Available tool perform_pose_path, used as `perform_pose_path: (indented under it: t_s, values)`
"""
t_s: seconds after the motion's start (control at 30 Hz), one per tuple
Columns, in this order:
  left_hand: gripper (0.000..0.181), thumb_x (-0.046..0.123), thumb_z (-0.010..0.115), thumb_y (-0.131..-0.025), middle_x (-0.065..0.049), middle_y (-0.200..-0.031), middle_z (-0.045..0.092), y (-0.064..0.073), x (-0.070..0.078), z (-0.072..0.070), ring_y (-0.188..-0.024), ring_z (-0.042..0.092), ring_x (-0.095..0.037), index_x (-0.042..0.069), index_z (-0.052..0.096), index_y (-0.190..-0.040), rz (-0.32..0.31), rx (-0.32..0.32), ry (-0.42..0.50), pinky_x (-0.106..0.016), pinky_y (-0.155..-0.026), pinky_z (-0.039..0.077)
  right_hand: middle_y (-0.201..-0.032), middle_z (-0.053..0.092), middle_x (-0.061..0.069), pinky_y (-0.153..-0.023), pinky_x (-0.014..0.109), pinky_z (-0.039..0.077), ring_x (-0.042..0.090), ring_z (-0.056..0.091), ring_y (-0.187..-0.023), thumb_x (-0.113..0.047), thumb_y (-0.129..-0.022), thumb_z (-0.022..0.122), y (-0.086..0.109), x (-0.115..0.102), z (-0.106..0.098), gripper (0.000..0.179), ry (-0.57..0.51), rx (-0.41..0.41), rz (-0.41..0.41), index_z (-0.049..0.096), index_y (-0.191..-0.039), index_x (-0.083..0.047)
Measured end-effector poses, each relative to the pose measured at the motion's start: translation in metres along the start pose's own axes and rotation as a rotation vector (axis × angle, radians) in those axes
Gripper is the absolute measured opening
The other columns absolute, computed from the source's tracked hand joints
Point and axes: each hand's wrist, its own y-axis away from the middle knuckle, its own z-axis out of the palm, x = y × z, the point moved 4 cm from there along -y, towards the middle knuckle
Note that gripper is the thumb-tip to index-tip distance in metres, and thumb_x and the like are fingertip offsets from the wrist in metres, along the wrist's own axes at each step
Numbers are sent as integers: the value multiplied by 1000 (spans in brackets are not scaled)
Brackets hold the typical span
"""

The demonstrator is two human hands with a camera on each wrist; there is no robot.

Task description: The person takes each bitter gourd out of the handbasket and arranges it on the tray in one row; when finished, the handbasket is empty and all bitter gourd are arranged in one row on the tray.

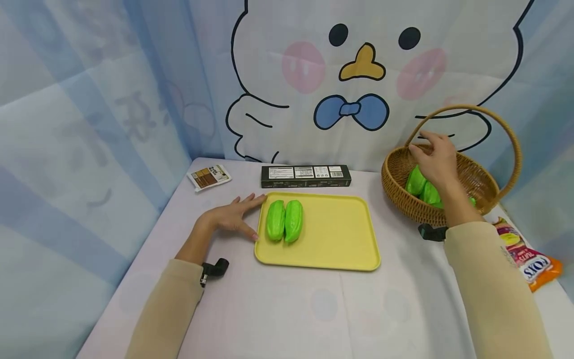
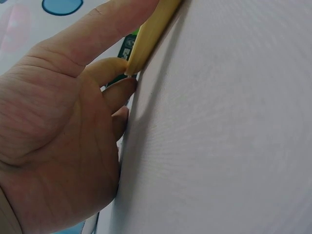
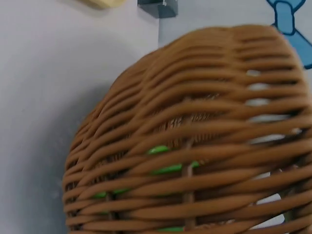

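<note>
On the yellow tray (image 1: 334,229), two bright green, ridged, gourd-like pieces (image 1: 293,221) lie side by side at the left end. My left hand (image 1: 230,217) is at the tray's left edge, thumb and fingers spread, fingertips right at the rim. The left wrist view has this hand (image 2: 63,122) palm-on beside the tray's yellow edge (image 2: 151,36). My right hand (image 1: 437,157) is over the wicker basket (image 1: 399,202), loosely bent fingers near the handle's left base, nothing visible in them. More green pieces (image 1: 416,180) lie in the basket below it, partly hidden. The basket's woven wall (image 3: 195,161) fills the right wrist view.
Behind the tray lies a long dark box (image 1: 306,176) with white labels. A small brown and white packet (image 1: 209,177) is at the back left. Right of the basket, a red and orange snack bag (image 1: 529,259) lies partly behind my sleeve. A printed curtain (image 1: 215,75) hangs behind the table.
</note>
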Motion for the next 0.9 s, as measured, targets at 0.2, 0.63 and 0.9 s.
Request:
perform_pose_path:
  t_s: [0.2,0.63,0.9]
  values:
    - [131,60,92,-67,-9,-177,-5,0,-1,0,-159,-13,-48,38,11,-168,10,5,8,-73,-124,-7,-169,20,28,-117,73,29,53,24,-151,-45,-109,45,-4,21,1,66,55,-37,41,31,-165,-13]
    - [130,61,91,-68,-7,-177,-5,-1,-2,0,-159,-11,-49,42,10,-167,-2,12,-13,-77,-122,-4,-167,16,36,-118,75,24,58,15,-153,-34,-109,52,8,53,6,69,124,-151,73,25,-165,-5]
    - [129,59,92,-68,-7,-177,-4,-1,-1,0,-159,-10,-50,43,10,-167,-16,12,-5,-80,-120,-2,-160,16,46,-114,76,28,65,20,-145,-25,-106,59,13,66,15,71,220,-328,97,24,-164,-2]
